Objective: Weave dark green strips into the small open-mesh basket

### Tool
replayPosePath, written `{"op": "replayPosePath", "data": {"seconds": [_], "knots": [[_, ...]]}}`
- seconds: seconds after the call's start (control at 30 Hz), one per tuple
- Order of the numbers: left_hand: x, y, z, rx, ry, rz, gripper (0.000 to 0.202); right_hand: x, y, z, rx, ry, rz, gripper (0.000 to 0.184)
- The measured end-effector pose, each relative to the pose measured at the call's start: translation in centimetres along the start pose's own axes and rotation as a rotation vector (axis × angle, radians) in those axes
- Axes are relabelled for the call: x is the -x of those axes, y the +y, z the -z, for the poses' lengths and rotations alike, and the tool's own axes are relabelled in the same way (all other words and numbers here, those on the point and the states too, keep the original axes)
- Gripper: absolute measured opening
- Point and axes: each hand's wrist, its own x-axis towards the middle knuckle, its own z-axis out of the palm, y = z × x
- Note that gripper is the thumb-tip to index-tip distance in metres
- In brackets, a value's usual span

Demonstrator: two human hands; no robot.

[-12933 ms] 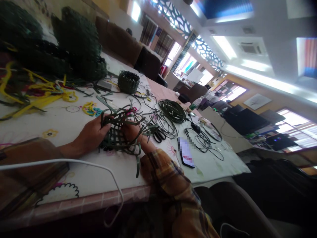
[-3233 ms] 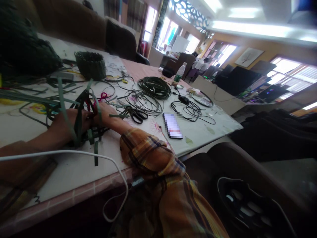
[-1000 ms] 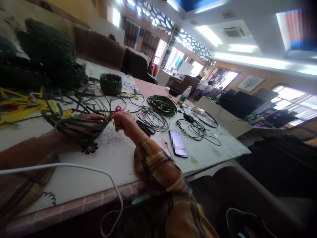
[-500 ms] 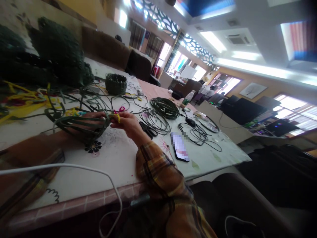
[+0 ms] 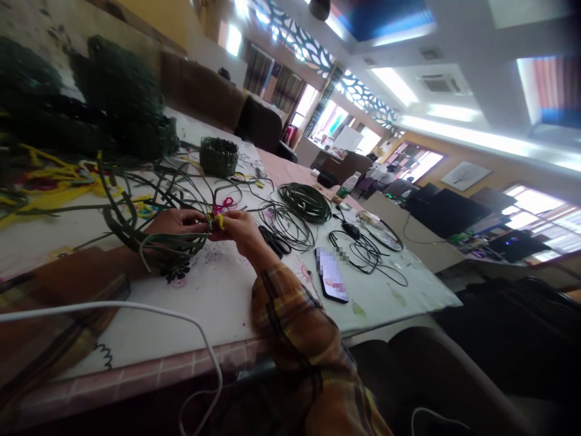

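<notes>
My left hand (image 5: 178,223) reaches in among dark green plastic strips (image 5: 120,227) that bend and fan out around it. Its fingers are closed on the strips where they gather. Right beside it, my right hand (image 5: 242,231) pinches a short yellow tie (image 5: 219,220) at that gathering point, the fingertips of both hands almost touching. What exactly lies between the fingertips is too small to make out. Below the strips, near my left wrist, is a black flower shape (image 5: 178,272). Scissors with black handles (image 5: 276,241) lie just past my right hand.
Behind the hands stands a small woven green basket (image 5: 218,156). Yellow cords (image 5: 63,175) lie in a heap at the left. A coil of green strip (image 5: 305,203), a phone (image 5: 331,275), black cable (image 5: 363,251) and a bottle (image 5: 348,185) are to the right. A white cable (image 5: 172,312) crosses in front.
The view has shifted slightly, so most things sit a little lower and further right. The loose strips around my left hand have swung, and more of its fingers show. Both hands keep their hold.
</notes>
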Motion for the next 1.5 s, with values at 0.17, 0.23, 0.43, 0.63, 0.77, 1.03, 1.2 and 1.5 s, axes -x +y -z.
{"op": "replayPosePath", "data": {"seconds": [0.17, 0.23, 0.43, 0.63, 0.77, 1.03, 1.2, 1.5], "knots": [[-0.2, 0.2, 0.3, 0.027, 0.054, 0.037, 0.057, -1.2, 1.9, -0.4, -0.006, -0.012, 0.036, 0.017], [-0.4, 0.2, 0.4, 0.029, 0.090, 0.072, 0.058, -1.7, 2.7, -0.5, -0.022, -0.012, 0.066, 0.020], [-0.8, -0.2, 0.8, 0.090, 0.079, 0.090, 0.063, -2.1, 3.4, -0.7, -0.137, -0.069, 0.143, 0.022], [-0.7, 0.3, 1.1, 0.097, 0.051, 0.029, 0.064, -2.0, 3.5, -0.7, -0.239, -0.138, 0.124, 0.025], [-0.4, 0.9, 1.4, 0.017, 0.043, 0.019, 0.054, -1.8, 2.9, 0.3, -0.125, -0.204, 0.194, 0.031], [0.2, 1.8, 1.0, -0.144, 0.087, -0.006, 0.043, -1.6, 2.0, 0.8, -0.048, -0.102, 0.171, 0.020], [0.6, 2.6, 0.3, -0.202, 0.148, 0.015, 0.041, -1.4, 1.7, 1.2, -0.007, -0.067, 0.101, 0.020], [0.8, 2.2, 0.1, -0.129, 0.135, -0.053, 0.048, -1.5, 1.6, 2.0, 0.037, -0.149, 0.113, 0.028]]}}
